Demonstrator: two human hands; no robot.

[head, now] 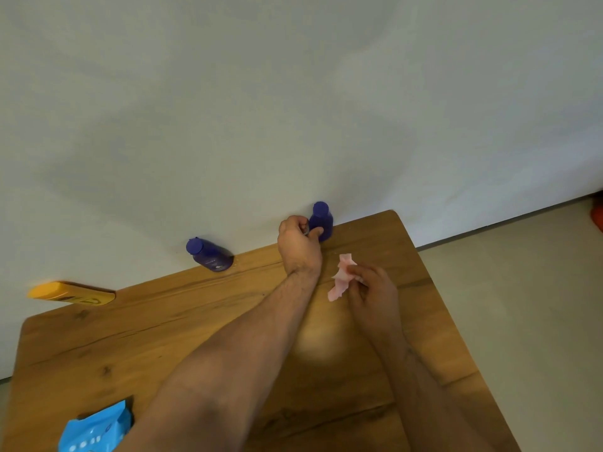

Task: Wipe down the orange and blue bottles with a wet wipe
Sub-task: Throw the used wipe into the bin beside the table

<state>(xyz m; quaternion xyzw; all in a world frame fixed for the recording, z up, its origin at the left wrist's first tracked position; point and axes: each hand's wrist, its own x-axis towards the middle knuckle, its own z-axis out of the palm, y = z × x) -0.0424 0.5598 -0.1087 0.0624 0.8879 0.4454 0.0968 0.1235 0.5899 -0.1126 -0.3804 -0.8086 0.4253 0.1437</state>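
We find the left grip [298, 246] clamped on a blue bottle [321, 221], steadying it, we judge, for wiping. Just right of it, the right grip [372, 295] pinches the wet wipe [341, 277]. The orange bottle [71, 293] lies well to the left.

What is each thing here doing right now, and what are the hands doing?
right blue bottle: upright, capped, gripped by the left hand.
left blue bottle: standing, capped, untouched.
orange bottle: untouched; standing or lying, cannot tell.
wet wipe: crumpled, pinched in the right hand, touching no bottle.
wipe pack: lying on the table, partly out of view.
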